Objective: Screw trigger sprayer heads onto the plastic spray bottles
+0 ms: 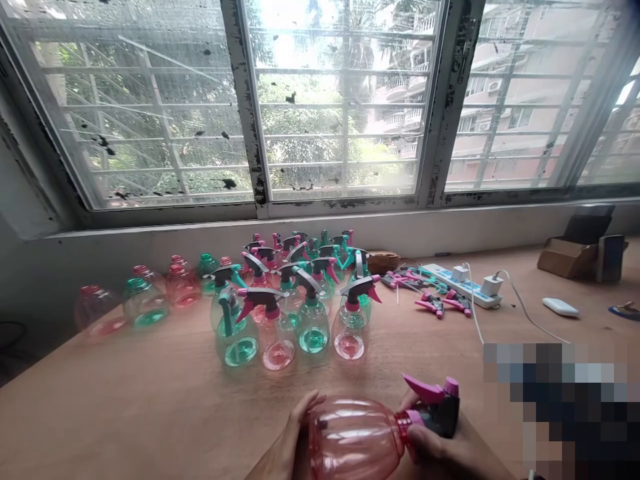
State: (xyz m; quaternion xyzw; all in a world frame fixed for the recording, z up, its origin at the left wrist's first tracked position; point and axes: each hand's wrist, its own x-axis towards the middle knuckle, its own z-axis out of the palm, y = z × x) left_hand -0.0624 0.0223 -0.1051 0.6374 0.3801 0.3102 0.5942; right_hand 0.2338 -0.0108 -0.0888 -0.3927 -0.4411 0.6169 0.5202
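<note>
A clear red spray bottle [356,437] lies on its side in the air near the table's front edge, its base toward the left. My left hand [295,427] is wrapped round the base end, with most of its fingers hidden behind the bottle. At the neck, my right hand [435,445] grips the pink collar of the black and pink trigger sprayer [440,407]. The sprayer sits at the bottle's mouth; whether it is fully tightened I cannot tell.
Several green and red bottles with sprayers [314,327] stand grouped mid-table. Open-topped bottles [150,303] are at the left. Loose sprayer heads [430,303] lie beside a power strip [465,285] with white cables. A cardboard box [567,257] and a white object [560,307] sit at right.
</note>
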